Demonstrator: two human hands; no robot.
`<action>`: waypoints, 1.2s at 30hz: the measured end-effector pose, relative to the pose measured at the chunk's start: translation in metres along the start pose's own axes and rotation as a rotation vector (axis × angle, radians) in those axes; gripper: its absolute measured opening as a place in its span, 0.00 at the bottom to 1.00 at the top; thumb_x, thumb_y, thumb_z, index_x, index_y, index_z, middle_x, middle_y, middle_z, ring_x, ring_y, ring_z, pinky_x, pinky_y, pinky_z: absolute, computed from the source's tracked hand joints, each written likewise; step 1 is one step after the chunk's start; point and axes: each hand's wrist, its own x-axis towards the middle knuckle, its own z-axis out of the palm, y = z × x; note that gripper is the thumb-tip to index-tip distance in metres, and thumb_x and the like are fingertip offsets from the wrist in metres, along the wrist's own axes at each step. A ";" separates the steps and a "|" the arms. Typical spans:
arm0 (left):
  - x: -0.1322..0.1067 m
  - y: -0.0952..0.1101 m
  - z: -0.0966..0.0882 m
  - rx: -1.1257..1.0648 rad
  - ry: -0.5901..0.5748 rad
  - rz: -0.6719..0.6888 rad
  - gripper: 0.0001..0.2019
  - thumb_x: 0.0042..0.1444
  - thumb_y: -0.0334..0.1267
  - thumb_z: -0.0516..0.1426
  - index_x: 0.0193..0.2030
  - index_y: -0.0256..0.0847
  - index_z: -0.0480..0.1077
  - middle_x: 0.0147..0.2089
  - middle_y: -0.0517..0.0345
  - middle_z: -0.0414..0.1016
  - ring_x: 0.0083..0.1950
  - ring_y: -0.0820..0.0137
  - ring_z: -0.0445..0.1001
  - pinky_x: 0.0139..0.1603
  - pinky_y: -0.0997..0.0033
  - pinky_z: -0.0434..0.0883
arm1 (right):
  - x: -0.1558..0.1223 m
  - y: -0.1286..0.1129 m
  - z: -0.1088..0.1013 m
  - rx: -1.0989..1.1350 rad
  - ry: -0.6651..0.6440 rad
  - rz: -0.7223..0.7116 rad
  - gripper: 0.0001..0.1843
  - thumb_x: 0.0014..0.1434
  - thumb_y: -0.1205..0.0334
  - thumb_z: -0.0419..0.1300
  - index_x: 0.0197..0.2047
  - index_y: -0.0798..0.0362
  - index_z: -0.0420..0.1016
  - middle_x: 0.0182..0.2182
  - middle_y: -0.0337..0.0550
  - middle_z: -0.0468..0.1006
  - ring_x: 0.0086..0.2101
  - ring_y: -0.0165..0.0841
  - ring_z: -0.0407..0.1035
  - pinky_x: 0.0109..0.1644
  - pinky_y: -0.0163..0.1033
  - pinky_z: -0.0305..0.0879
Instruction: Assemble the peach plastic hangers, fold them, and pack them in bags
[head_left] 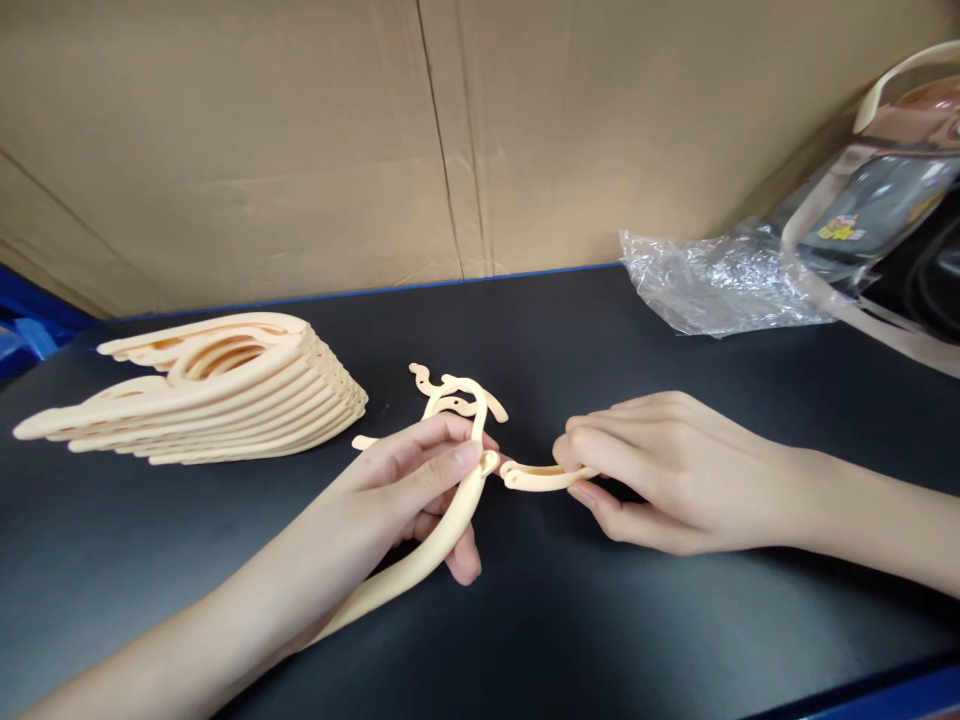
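Observation:
My left hand [412, 485] is closed around a cream plastic hanger [431, 550], with the thumb pressed near its joint. The hanger's hook curves up behind my fingers, and one long arm slopes down toward my wrist. My right hand [667, 475] pinches a separate curved hanger arm [536, 480] of the same cream plastic. A small hole shows at the arm's left end, which points at the hanger's joint with a narrow space between them. Behind my left hand, some small cream hanger pieces [421, 378] lie on the table, partly hidden by the hook and fingers.
A stack of cream folded hangers [300, 400] lies on the black table [570, 640] at the left. At the back right are a crumpled clear plastic bag [712, 285] and a clear bottle [847, 220] with a strap. Brown cardboard [300, 150] stands behind the table.

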 end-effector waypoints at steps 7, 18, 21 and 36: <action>0.001 0.002 -0.001 0.033 -0.068 -0.007 0.10 0.62 0.46 0.59 0.43 0.43 0.72 0.22 0.67 0.72 0.23 0.78 0.76 0.24 0.88 0.67 | 0.000 0.002 0.004 -0.133 0.062 -0.062 0.10 0.68 0.63 0.49 0.38 0.53 0.69 0.26 0.35 0.70 0.24 0.28 0.62 0.29 0.36 0.53; 0.006 0.001 -0.003 0.059 -0.117 0.028 0.08 0.60 0.42 0.61 0.38 0.41 0.70 0.24 0.62 0.75 0.24 0.73 0.76 0.23 0.80 0.74 | 0.001 -0.003 0.002 -0.278 0.098 -0.130 0.13 0.68 0.67 0.49 0.33 0.53 0.71 0.23 0.35 0.67 0.23 0.30 0.55 0.28 0.38 0.49; 0.005 0.001 -0.002 0.082 -0.112 0.051 0.08 0.60 0.41 0.61 0.36 0.41 0.68 0.26 0.62 0.76 0.24 0.75 0.75 0.23 0.81 0.74 | 0.001 -0.003 0.003 -0.262 0.094 -0.128 0.13 0.68 0.67 0.50 0.33 0.53 0.72 0.23 0.35 0.67 0.23 0.30 0.55 0.28 0.38 0.49; 0.005 -0.001 -0.003 0.153 -0.080 0.086 0.09 0.60 0.42 0.61 0.34 0.40 0.70 0.26 0.62 0.76 0.25 0.76 0.76 0.25 0.82 0.74 | 0.000 -0.009 0.000 -0.042 0.003 -0.062 0.13 0.70 0.63 0.48 0.34 0.52 0.66 0.23 0.34 0.66 0.22 0.28 0.57 0.24 0.36 0.49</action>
